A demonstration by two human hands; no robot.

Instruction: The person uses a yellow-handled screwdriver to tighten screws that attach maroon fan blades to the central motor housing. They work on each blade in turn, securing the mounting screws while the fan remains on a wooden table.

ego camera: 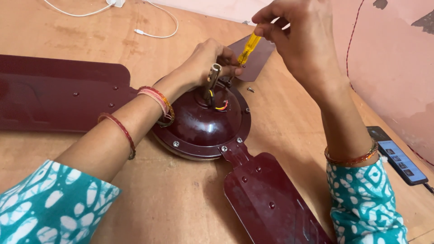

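A maroon ceiling fan lies on a wooden table, its round motor housing in the middle with a short metal shaft and coloured wires sticking up. My right hand grips a yellow-handled screwdriver from above, its tip pointing down at the far side of the housing. My left hand rests on the far rim by the screwdriver tip, fingers curled around it. One blade reaches left, another comes toward me, a third lies behind the hands.
A loose screw lies on the table right of the housing. A phone with a lit screen sits at the right edge. A white cable runs across the far side. A pink wall stands on the right.
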